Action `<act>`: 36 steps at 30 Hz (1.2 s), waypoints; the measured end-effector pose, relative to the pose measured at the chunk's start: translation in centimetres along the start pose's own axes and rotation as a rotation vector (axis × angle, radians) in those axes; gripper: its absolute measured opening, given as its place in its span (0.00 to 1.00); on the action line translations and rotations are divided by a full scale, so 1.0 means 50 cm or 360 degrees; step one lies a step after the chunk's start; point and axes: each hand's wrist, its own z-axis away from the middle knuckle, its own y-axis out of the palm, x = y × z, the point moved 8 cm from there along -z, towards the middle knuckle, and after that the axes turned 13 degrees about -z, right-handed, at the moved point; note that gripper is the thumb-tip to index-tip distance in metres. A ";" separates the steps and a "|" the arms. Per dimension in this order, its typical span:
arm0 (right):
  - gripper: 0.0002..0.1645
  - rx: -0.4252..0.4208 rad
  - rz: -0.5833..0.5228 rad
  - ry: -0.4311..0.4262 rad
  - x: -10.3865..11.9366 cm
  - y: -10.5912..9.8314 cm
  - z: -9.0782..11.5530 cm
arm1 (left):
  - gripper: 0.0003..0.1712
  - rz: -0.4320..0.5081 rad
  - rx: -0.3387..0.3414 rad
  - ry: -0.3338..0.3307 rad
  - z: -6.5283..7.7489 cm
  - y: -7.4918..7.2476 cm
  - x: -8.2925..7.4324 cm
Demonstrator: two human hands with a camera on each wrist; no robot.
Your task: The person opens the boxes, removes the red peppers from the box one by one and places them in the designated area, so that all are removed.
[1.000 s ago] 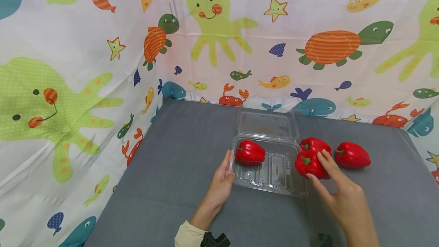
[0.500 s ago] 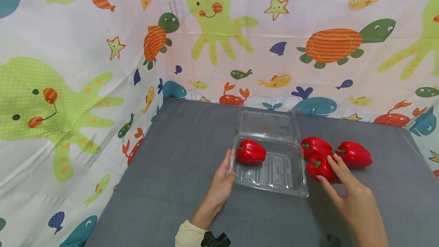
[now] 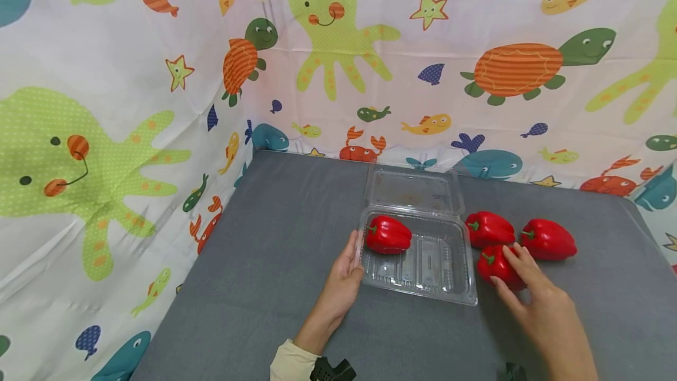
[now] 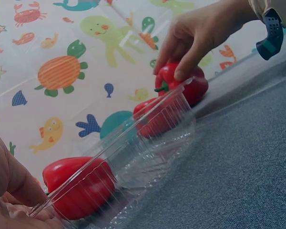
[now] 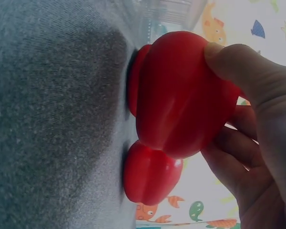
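Note:
My left hand point(image 3: 342, 280) holds the left edge of a clear plastic clamshell container point(image 3: 433, 294), thumb at its rim. One red bell pepper point(image 3: 388, 234) lies on its side in the container's left part, green stem to the left. Right of the container, my right hand point(image 3: 540, 298) grips another red bell pepper point(image 5: 181, 95) between thumb and fingers, low over the table. Two more red bell peppers lie just behind it: one close to the container's right edge point(image 3: 490, 229), the other farther right point(image 3: 548, 239). Whether the held pepper touches the table, I cannot tell.
The container's lid point(image 3: 414, 190) is folded back toward the rear curtain. A grey cloth point(image 3: 275, 222) covers the table. A curtain point(image 3: 391, 75) printed with sea animals stands along the back and left side.
My right hand has moved right and slightly toward me with its pepper, away from the container's right edge. The left hand and the container stay in place.

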 end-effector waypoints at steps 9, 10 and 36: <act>0.53 0.0109 -0.0001 0.0051 -0.012 0.021 -0.003 | 0.44 0.0008 0.0000 0.0001 0.000 -0.001 0.001; 0.53 0.0119 0.0001 0.0055 -0.014 0.024 -0.003 | 0.44 0.0007 0.0000 -0.0001 0.000 -0.001 0.001; 0.54 0.0338 -0.0027 0.0180 -0.036 0.051 -0.003 | 0.44 0.0014 0.0003 -0.0008 0.002 0.000 -0.002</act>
